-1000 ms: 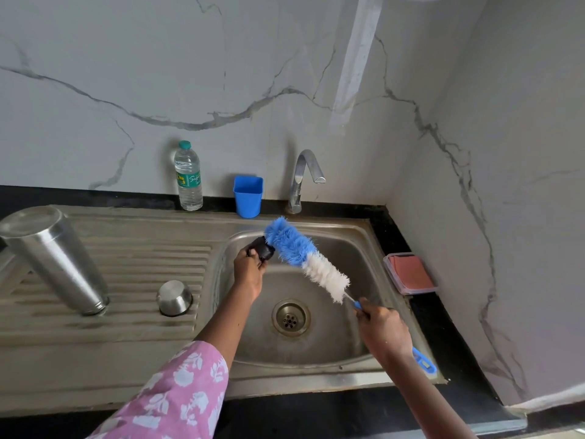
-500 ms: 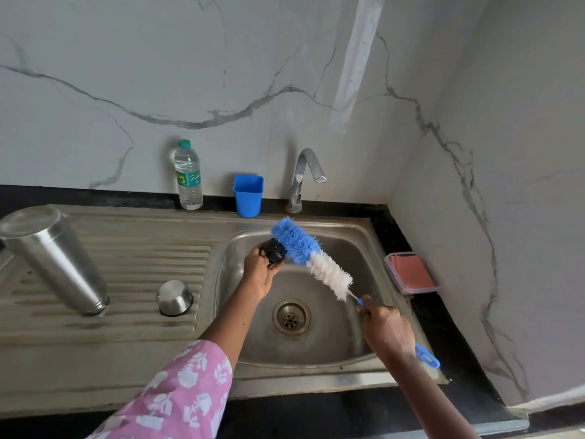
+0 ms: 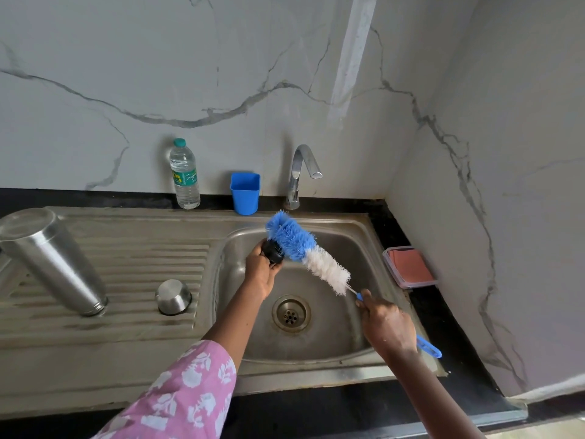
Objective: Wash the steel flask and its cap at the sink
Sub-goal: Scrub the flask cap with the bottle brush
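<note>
Scrubbing cap now — left hand [image 3: 261, 274] grips black cap [image 3: 273, 251], right hand [image 3: 387, 324] grips brush [image 3: 304, 248], bristles touching cap. Steel flask [image 3: 53, 261] upside down, far left of hands. Next, probably rinse under tap [image 3: 300, 172].

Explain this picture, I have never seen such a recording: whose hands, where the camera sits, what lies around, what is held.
No machine here: a person works with bare hands, and a camera worn on the head looks down at them. The left hand holds a black cap over the sink; the right hand grips a brush by its handle, bristles against the cap. On the draining board the flask stands mouth down beside an upturned bowl. Behind stand a water bottle, a blue cup and the tap.
</note>
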